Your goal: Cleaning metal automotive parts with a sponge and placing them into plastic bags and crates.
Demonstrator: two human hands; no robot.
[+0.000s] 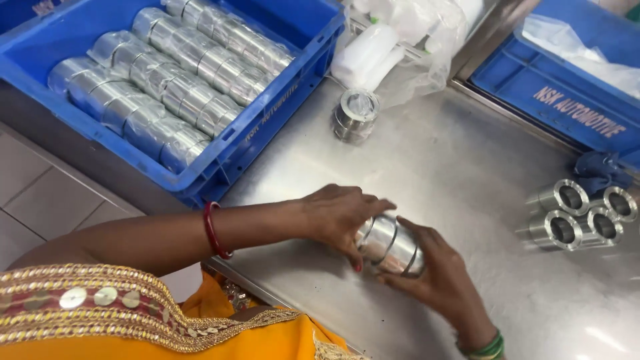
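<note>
A row of shiny metal rings wrapped in clear plastic [390, 243] lies low over the steel table [453, 167], held between both hands. My left hand [337, 217] grips its left end, fingers curled over the top. My right hand [433, 270] cups the right end from below and the side. A red bangle sits on the left wrist, green bangles on the right.
A blue crate [293, 87] at the upper left holds several rows of wrapped metal rings [167, 80]. One wrapped stack [355, 115] stands beside it, below a clear bag of white plastic [400, 40]. Several bare metal sleeves [580, 213] lie at the right, near another blue crate [560, 93].
</note>
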